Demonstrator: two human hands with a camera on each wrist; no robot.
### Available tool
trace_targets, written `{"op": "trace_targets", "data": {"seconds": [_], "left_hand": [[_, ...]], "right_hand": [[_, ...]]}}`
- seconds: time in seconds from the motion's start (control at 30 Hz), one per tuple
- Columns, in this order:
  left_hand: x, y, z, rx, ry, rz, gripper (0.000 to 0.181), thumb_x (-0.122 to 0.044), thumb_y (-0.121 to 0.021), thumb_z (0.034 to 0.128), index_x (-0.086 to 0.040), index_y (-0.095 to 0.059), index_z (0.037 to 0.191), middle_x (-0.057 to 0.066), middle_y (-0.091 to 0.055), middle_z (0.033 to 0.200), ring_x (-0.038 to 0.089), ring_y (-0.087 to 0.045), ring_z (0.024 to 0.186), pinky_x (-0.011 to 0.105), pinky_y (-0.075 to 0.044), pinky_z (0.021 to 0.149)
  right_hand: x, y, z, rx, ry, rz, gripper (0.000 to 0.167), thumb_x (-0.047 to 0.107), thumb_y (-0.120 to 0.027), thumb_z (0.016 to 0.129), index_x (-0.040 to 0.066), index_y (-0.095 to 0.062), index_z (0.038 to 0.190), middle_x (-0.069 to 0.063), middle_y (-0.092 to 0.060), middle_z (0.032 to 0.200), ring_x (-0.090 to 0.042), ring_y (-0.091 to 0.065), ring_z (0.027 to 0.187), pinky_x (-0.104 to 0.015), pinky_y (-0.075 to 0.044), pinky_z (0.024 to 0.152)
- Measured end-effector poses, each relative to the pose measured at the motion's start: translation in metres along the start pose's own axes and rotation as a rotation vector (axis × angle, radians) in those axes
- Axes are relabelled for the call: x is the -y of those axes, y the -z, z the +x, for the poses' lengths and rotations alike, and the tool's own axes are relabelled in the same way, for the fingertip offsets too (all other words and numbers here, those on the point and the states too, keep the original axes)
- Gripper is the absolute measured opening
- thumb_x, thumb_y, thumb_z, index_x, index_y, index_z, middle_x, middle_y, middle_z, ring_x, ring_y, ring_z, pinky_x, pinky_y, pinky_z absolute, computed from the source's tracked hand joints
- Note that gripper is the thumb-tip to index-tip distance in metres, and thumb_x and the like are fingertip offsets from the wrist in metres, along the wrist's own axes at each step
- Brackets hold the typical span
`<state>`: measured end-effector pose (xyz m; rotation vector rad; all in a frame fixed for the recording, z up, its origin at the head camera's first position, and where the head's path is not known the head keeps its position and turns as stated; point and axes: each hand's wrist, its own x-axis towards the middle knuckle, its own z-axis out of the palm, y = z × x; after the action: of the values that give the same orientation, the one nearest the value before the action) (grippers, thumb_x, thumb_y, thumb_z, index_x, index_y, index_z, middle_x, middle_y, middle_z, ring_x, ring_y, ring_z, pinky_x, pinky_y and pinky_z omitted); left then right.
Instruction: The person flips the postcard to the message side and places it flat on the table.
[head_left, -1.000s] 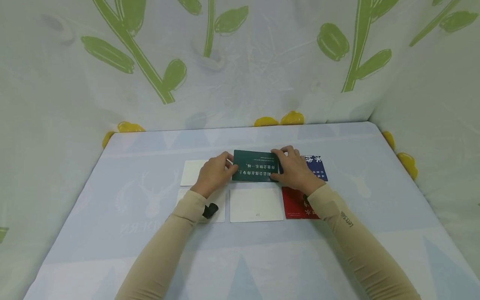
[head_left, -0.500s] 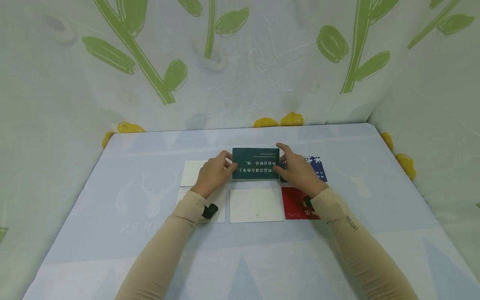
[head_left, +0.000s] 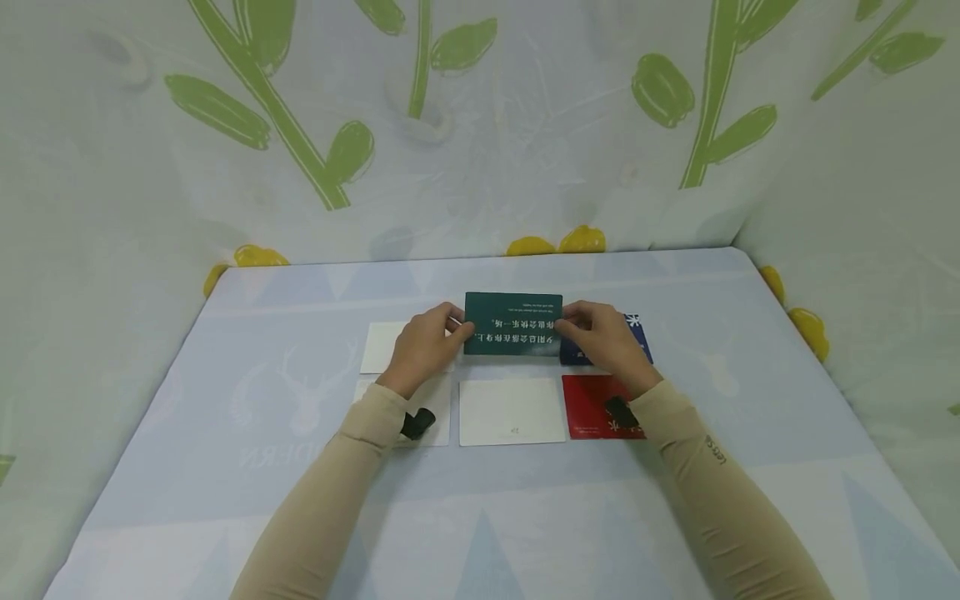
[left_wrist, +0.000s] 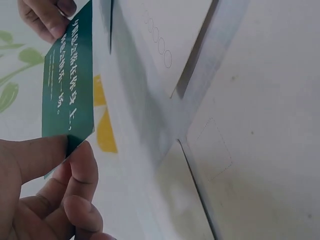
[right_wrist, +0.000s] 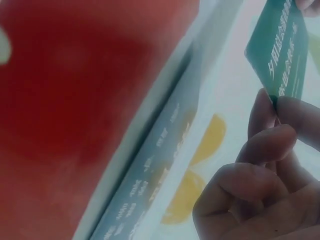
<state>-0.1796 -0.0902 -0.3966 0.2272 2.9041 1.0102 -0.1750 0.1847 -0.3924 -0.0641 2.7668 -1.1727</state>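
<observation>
A dark green card [head_left: 513,323] with white printed characters is held up off the table, its printed face toward the head camera. My left hand [head_left: 424,348] pinches its left edge; the left wrist view shows the thumb [left_wrist: 40,155] lying over the face of the card [left_wrist: 70,95]. The opposite edge is pinched between thumb and fingers of my right hand [head_left: 604,340], also seen in the right wrist view. Beneath the right forearm lies a red card [head_left: 587,404], and behind it a blue card [head_left: 640,332], partly hidden by that hand.
A white card [head_left: 512,412] lies in the front middle. Two more pale cards, one at the back left [head_left: 377,346] and one at the front left [head_left: 441,412], are partly covered by the left arm. A white fabric backdrop [head_left: 525,158] with green leaves rises behind the table [head_left: 247,433].
The green card has risen slightly and its right side has levelled. My right fingers loosened and spread at its right edge, then pinched it again. The left hand kept its hold.
</observation>
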Motion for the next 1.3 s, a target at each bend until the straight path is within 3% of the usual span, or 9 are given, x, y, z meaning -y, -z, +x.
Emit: {"op": "trace_targets", "data": {"seconds": [0.43, 0.63, 0.77, 0.97, 1.1, 1.3], "left_hand": [[0.006, 0.003, -0.005, 0.026, -0.017, -0.041, 0.023, -0.034, -0.063, 0.0995, -0.014, -0.068, 0.109, 0.001, -0.07, 0.105, 0.02, -0.058, 0.081, 0.035, -0.046, 0.068], [0.011, 0.001, -0.004, 0.01, -0.017, -0.094, 0.026, -0.033, -0.06, 0.1009, -0.012, -0.067, 0.114, 0.002, -0.068, 0.104, 0.021, -0.059, 0.086, 0.038, -0.047, 0.073], [0.011, 0.001, -0.004, 0.046, 0.025, -0.187, 0.032, -0.035, -0.056, 0.1018, -0.011, -0.066, 0.12, 0.003, -0.071, 0.103, 0.023, -0.063, 0.097, 0.043, -0.05, 0.086], [0.009, 0.007, -0.006, 0.112, 0.109, -0.39, 0.03, -0.035, -0.057, 0.1018, -0.012, -0.067, 0.119, 0.001, -0.075, 0.095, 0.019, -0.059, 0.117, 0.045, -0.041, 0.107], [0.009, 0.01, -0.007, 0.122, 0.132, -0.49, 0.029, -0.032, -0.058, 0.102, -0.011, -0.07, 0.119, 0.002, -0.075, 0.102, 0.019, -0.058, 0.118, 0.042, -0.042, 0.106], [0.01, 0.012, -0.008, 0.116, 0.136, -0.568, 0.03, -0.034, -0.061, 0.1013, -0.015, -0.073, 0.122, 0.001, -0.072, 0.111, 0.025, -0.058, 0.114, 0.041, -0.044, 0.101]], "right_hand": [[-0.008, -0.004, -0.003, 0.014, 0.061, 0.023, 0.027, 0.026, -0.064, 0.101, 0.011, -0.066, 0.123, -0.009, -0.067, 0.113, -0.027, -0.057, 0.101, -0.043, -0.051, 0.09], [-0.008, -0.003, -0.003, 0.012, 0.097, 0.01, 0.023, 0.028, -0.064, 0.101, 0.014, -0.067, 0.119, -0.007, -0.066, 0.104, -0.026, -0.056, 0.093, -0.037, -0.05, 0.077], [-0.009, -0.003, -0.002, 0.007, 0.099, 0.012, 0.024, 0.031, -0.064, 0.101, 0.014, -0.068, 0.117, -0.007, -0.067, 0.095, -0.025, -0.056, 0.088, -0.036, -0.048, 0.072], [-0.007, -0.002, -0.003, 0.024, 0.078, 0.097, 0.021, 0.031, -0.062, 0.102, 0.015, -0.066, 0.114, -0.005, -0.075, 0.092, -0.026, -0.061, 0.088, -0.038, -0.049, 0.077], [-0.007, -0.001, -0.005, 0.015, 0.092, 0.13, 0.019, 0.029, -0.059, 0.103, 0.015, -0.066, 0.114, -0.004, -0.076, 0.105, -0.026, -0.063, 0.094, -0.038, -0.052, 0.082], [-0.011, 0.0, -0.005, -0.005, 0.137, 0.203, 0.025, 0.023, -0.05, 0.107, 0.015, -0.068, 0.122, -0.008, -0.07, 0.112, -0.027, -0.061, 0.089, -0.038, -0.05, 0.077]]}}
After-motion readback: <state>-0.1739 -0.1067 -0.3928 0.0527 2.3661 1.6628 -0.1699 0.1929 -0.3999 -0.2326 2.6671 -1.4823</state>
